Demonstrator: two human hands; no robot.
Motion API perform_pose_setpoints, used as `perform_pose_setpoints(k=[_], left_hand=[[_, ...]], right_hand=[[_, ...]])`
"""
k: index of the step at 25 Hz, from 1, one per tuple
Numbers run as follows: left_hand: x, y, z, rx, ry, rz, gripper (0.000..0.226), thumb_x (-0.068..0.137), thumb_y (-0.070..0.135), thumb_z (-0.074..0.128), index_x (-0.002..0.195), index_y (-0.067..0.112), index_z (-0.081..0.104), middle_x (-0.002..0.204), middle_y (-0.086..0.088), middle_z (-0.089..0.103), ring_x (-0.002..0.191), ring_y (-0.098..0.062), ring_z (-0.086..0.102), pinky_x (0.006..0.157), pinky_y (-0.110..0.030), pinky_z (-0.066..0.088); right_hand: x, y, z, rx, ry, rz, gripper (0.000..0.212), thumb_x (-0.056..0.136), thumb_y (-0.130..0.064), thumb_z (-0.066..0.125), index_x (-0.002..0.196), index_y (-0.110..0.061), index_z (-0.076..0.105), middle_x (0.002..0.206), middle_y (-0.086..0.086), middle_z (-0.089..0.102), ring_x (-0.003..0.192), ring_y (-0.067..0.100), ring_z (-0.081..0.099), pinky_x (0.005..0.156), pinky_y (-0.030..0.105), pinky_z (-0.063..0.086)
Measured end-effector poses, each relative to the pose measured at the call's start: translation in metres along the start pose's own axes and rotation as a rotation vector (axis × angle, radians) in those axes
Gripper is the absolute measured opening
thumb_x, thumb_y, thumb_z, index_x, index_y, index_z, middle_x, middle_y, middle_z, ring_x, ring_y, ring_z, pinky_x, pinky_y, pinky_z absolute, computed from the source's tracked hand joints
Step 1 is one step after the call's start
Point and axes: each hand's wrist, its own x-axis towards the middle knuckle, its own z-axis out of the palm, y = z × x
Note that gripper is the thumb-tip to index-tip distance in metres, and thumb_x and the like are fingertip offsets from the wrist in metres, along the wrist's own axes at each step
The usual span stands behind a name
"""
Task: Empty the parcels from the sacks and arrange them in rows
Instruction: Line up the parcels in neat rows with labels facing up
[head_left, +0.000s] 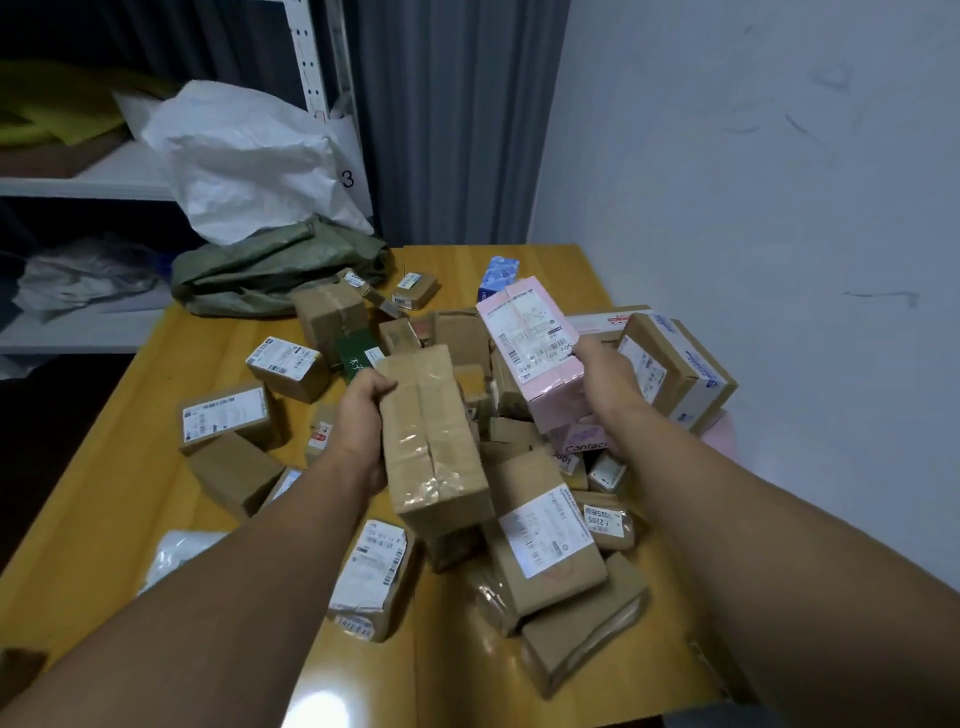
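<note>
A left hand (358, 415) grips a brown box (434, 441) and a right hand (605, 371) a pink parcel (535, 348), fingers closed, above the unsorted heap (545, 530) on the surface (156, 364). Emptied sacks (270, 270) lie behind. Either lifted parcel could slip and scatter the pile.

1. One head-worn wide-angle view looks forward and down, close over a yellow table (545, 260) heaped with parcels.
2. Both forearms reach in from the bottom edge.
</note>
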Motion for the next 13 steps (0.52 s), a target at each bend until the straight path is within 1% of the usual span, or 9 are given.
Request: perform_pose_setpoints(k=[1, 2, 4, 6, 8, 10, 11, 13], left_hand=[[-0.007, 0.008, -0.012, -0.037, 0.017, 0.024, 0.034, 0.095, 0.031, 0.037, 0.102, 0.01, 0.063, 0.087, -0.015, 0.07, 0.081, -0.031, 0.065, 0.077, -0.042, 0.054], [-0.013, 0.014, -0.024, -0.075, 0.032, 0.04, 0.034, 0.095, 0.032, 0.036, 0.1, 0.012, 0.063, 0.083, -0.012, 0.068, 0.079, -0.029, 0.064, 0.073, -0.04, 0.054], [-0.021, 0.026, -0.053, -0.144, 0.061, 0.069, 0.034, 0.094, 0.034, 0.038, 0.094, 0.014, 0.065, 0.076, -0.009, 0.07, 0.074, -0.027, 0.066, 0.067, -0.037, 0.053], [-0.026, 0.037, -0.087, -0.233, 0.117, 0.073, 0.034, 0.094, 0.034, 0.039, 0.09, 0.014, 0.067, 0.072, -0.006, 0.071, 0.067, -0.024, 0.068, 0.062, -0.031, 0.052], [-0.028, 0.047, -0.121, -0.328, 0.165, 0.069, 0.032, 0.091, 0.035, 0.042, 0.095, 0.013, 0.066, 0.081, -0.007, 0.071, 0.07, -0.025, 0.068, 0.063, -0.029, 0.055], [-0.033, 0.054, -0.146, -0.368, 0.173, 0.066, 0.036, 0.088, 0.036, 0.045, 0.102, 0.012, 0.068, 0.098, -0.012, 0.074, 0.084, -0.031, 0.071, 0.073, -0.036, 0.058], [-0.036, 0.057, -0.154, -0.372, 0.178, 0.062, 0.036, 0.089, 0.035, 0.046, 0.101, 0.011, 0.069, 0.103, -0.013, 0.074, 0.087, -0.032, 0.072, 0.074, -0.039, 0.059], [-0.042, 0.058, -0.175, -0.303, 0.215, 0.053, 0.035, 0.094, 0.034, 0.044, 0.096, 0.011, 0.072, 0.097, -0.015, 0.076, 0.08, -0.031, 0.074, 0.066, -0.038, 0.061]], right_hand=[[-0.009, -0.003, 0.012, 0.031, -0.031, 0.024, 0.036, 0.089, -0.044, 0.044, 0.093, -0.02, 0.07, 0.098, 0.0, 0.075, 0.093, 0.024, 0.068, 0.088, 0.043, 0.054], [-0.02, -0.005, 0.026, 0.067, -0.067, 0.045, 0.034, 0.091, -0.042, 0.044, 0.093, -0.021, 0.07, 0.096, -0.001, 0.076, 0.094, 0.024, 0.07, 0.088, 0.043, 0.054], [-0.044, -0.008, 0.054, 0.133, -0.13, 0.106, 0.03, 0.096, -0.04, 0.042, 0.096, -0.023, 0.067, 0.09, -0.003, 0.075, 0.091, 0.02, 0.07, 0.083, 0.042, 0.057], [-0.065, -0.008, 0.082, 0.184, -0.187, 0.159, 0.032, 0.096, -0.042, 0.041, 0.104, -0.024, 0.066, 0.092, 0.0, 0.076, 0.093, 0.022, 0.07, 0.085, 0.045, 0.058], [-0.084, -0.007, 0.106, 0.24, -0.252, 0.193, 0.035, 0.095, -0.041, 0.04, 0.111, -0.024, 0.066, 0.099, 0.005, 0.077, 0.101, 0.027, 0.069, 0.092, 0.054, 0.056], [-0.1, -0.004, 0.128, 0.265, -0.341, 0.221, 0.034, 0.095, -0.039, 0.04, 0.114, -0.025, 0.064, 0.103, 0.007, 0.077, 0.105, 0.029, 0.068, 0.094, 0.056, 0.054], [-0.108, -0.003, 0.137, 0.264, -0.397, 0.227, 0.035, 0.095, -0.039, 0.039, 0.115, -0.025, 0.064, 0.103, 0.006, 0.077, 0.106, 0.029, 0.068, 0.093, 0.056, 0.054], [-0.125, 0.001, 0.16, 0.284, -0.488, 0.238, 0.037, 0.096, -0.038, 0.039, 0.121, -0.026, 0.063, 0.108, 0.007, 0.077, 0.109, 0.03, 0.068, 0.09, 0.057, 0.056]])
